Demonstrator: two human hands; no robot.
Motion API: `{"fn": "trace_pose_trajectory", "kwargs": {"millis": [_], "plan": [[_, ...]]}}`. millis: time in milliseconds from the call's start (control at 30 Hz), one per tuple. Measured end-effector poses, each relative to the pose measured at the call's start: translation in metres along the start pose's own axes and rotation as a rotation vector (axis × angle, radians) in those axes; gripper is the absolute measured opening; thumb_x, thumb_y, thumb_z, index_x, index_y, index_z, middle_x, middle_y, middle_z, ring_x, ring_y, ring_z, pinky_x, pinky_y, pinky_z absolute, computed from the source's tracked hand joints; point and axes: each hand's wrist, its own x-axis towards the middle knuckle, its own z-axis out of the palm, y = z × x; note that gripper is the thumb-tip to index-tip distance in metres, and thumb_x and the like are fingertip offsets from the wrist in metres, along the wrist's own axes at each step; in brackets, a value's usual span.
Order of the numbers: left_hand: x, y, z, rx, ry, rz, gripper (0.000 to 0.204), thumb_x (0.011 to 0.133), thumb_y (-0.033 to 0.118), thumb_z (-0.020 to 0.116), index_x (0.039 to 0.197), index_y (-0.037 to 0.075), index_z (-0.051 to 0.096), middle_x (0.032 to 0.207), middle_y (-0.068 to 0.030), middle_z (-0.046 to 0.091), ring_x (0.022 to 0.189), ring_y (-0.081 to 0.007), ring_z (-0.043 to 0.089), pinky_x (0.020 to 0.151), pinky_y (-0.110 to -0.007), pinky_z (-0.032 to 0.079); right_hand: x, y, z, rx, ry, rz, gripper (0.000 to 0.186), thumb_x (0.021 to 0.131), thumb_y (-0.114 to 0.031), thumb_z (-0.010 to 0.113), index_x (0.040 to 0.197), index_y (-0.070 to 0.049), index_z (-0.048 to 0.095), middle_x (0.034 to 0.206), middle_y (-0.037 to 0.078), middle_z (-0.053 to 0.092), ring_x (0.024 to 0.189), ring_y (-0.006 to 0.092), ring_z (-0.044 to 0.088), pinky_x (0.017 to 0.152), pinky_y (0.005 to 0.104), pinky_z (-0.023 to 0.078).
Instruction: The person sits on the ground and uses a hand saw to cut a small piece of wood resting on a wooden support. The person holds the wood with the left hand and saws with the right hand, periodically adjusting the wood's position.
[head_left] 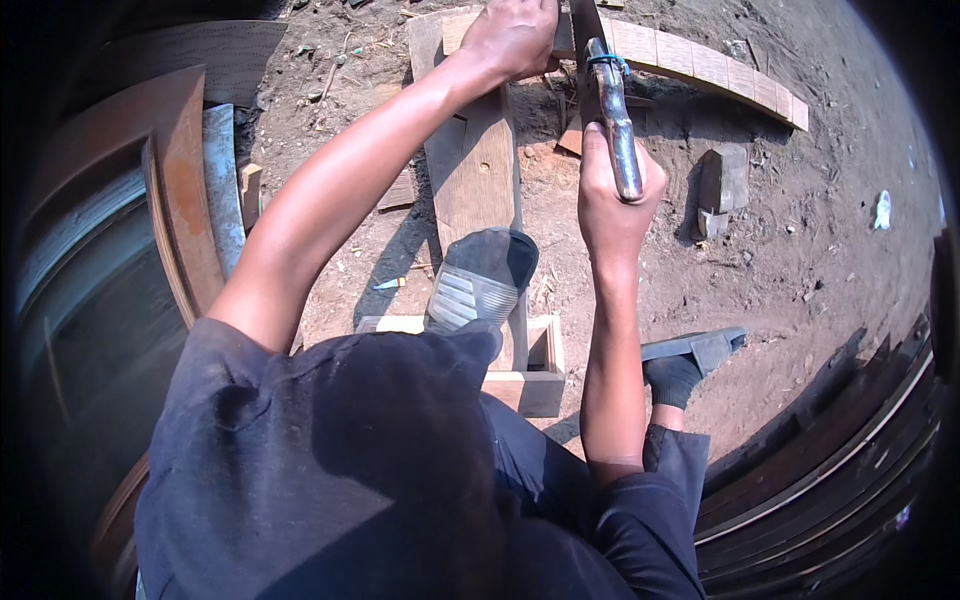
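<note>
My right hand (622, 190) is wrapped round the handle of a handsaw (617, 125), with a strip of blue tied near the handle's top. The saw's dark blade runs away from me past the top edge. Just left of it, my left hand (510, 40) is closed over a curved piece of wood (690, 62) marked with several cross lines; its fingertips are mostly hidden. The curved piece lies across the far end of a long plank (475, 190). My sandalled foot (480, 280) rests on this plank.
A wooden box frame (540, 395) stands under the plank's near end. Wood blocks (724, 180) lie on the dirt at right. A brown wooden frame with a dark panel (185, 200) leans at left. Dark slats (830, 480) fill the lower right. My other foot (690, 355) stands on the ground.
</note>
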Motion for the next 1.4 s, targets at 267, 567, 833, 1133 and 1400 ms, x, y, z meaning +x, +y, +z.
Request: {"fn": "trace_pose_trajectory", "kwargs": {"millis": [267,567,833,1133,1400], "plan": [[-0.006,0.002,-0.003,0.070,0.075,0.044,0.045,0.067,0.022,0.072,0.099,-0.003,0.054,0.091,-0.0228,0.060,0.089,-0.0371,0.059,0.078,-0.044,0.049,-0.057,0.002,-0.027,-0.037,-0.023,0.125,0.011,0.083,0.000,0.057,0.073,0.005,0.058,0.059,0.006,0.053,0.055,0.0087,0.049,0.051,0.0277,0.039],[-0.002,0.004,-0.008,-0.028,-0.020,-0.020,0.051,0.065,0.024,0.076,0.105,0.000,0.054,0.097,-0.0206,0.060,0.093,-0.0360,0.058,0.082,-0.043,0.048,-0.024,-0.002,-0.012,-0.037,-0.012,0.036,0.013,0.081,-0.001,0.056,0.069,0.004,0.056,0.054,0.007,0.051,0.050,0.0087,0.046,0.047,0.0280,0.037],[0.001,0.007,-0.009,-0.020,0.007,0.006,0.050,0.066,0.025,0.076,0.101,-0.001,0.054,0.094,-0.0212,0.060,0.089,-0.0361,0.059,0.078,-0.043,0.049,-0.009,0.004,-0.011,-0.014,0.002,-0.009,0.015,0.082,-0.002,0.057,0.068,0.003,0.054,0.055,0.004,0.049,0.050,0.0078,0.043,0.047,0.0268,0.034],[-0.002,0.002,-0.005,0.012,0.044,0.038,0.047,0.066,0.025,0.076,0.096,-0.003,0.053,0.090,-0.0218,0.060,0.086,-0.0365,0.059,0.075,-0.044,0.049,-0.058,0.004,-0.028,-0.126,0.010,-0.043,0.008,0.081,-0.001,0.058,0.075,0.005,0.060,0.058,0.006,0.053,0.053,0.0082,0.049,0.050,0.0258,0.040],[0.003,0.001,-0.004,0.024,0.023,0.031,0.050,0.065,0.027,0.076,0.097,-0.003,0.053,0.090,-0.0210,0.060,0.087,-0.0364,0.059,0.077,-0.042,0.049,0.002,-0.008,0.000,0.036,0.005,0.027,0.016,0.082,-0.003,0.057,0.067,0.002,0.053,0.054,0.003,0.047,0.049,0.0061,0.041,0.045,0.0264,0.033]]}}
